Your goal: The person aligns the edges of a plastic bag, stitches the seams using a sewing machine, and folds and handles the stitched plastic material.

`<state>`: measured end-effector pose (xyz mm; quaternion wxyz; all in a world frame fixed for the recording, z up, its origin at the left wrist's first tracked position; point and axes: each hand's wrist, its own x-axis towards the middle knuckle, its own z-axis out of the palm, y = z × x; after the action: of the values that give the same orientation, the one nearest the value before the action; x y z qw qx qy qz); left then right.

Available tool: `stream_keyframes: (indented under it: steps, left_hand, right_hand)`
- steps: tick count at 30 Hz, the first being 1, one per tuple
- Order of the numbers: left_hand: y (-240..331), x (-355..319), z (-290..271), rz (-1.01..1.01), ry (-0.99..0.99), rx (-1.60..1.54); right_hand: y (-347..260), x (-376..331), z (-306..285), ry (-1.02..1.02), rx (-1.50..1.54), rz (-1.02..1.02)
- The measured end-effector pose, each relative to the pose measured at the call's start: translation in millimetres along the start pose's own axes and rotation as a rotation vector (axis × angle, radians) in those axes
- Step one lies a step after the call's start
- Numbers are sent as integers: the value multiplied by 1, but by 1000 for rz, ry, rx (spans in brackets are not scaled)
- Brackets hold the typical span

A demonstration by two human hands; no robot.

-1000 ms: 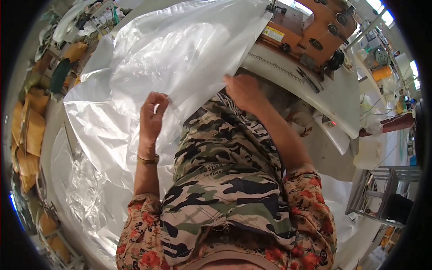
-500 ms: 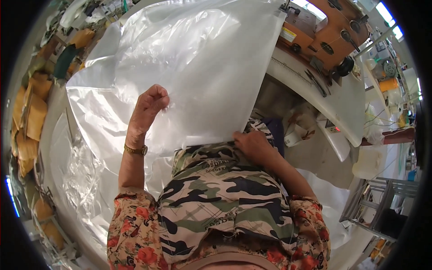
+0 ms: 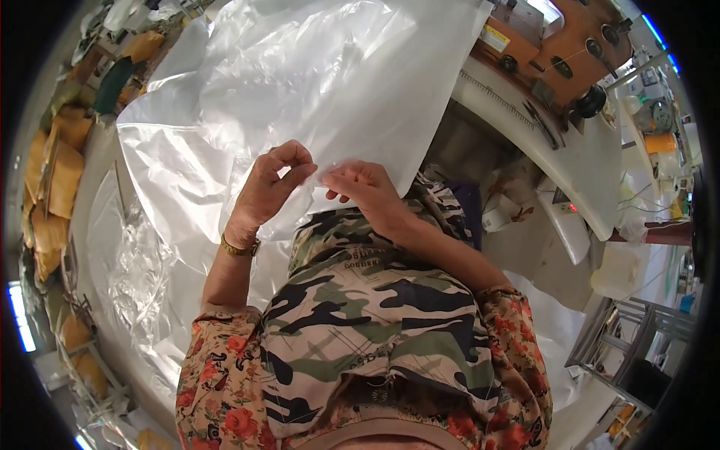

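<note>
Spread from ten to twelve o'clock, the translucent plastic sheet (image 3: pixel 375 97) looks light, limp and slippery, best pinched at its near edge; left hand (image 3: pixel 271 184) and right hand (image 3: pixel 366 193) curl above it, grasp unclear.

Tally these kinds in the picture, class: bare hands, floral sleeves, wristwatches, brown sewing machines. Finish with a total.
Left hand plus right hand, both over the plastic sheet: 2
Floral sleeves: 2
Wristwatch: 1
Brown sewing machine: 1
Total: 6
</note>
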<state>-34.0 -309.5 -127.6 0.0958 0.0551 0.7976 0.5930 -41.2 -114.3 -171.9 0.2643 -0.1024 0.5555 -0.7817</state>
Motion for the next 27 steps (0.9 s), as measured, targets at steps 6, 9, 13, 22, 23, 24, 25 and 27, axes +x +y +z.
stream_keyframes:
  steps: [6,9,13,22,23,24,25,27]
  left_hand:
    - [30,-3,27,580,351,868]
    - [27,4,38,580,187,645]
    - [25,14,51,216,81,475]
    - [0,13,58,163,1,219]
    - [3,14,61,179,-3,269]
    - [5,14,63,194,-3,321]
    - [3,14,65,233,0,339]
    - [5,13,64,297,28,354]
  right_hand:
    - [16,-14,1,-30,39,-91]
    - [10,-26,7,62,-254,-165]
    - [12,-29,-2,48,-696,-383]
    - [14,-50,-72,-32,-1644,27]
    - [27,-48,-82,-6,-1695,15]
    - [36,-45,-92,-6,-1696,15]
    - [42,-42,-97,-7,-1673,-49]
    - [41,-41,-98,-7,-1652,-118]
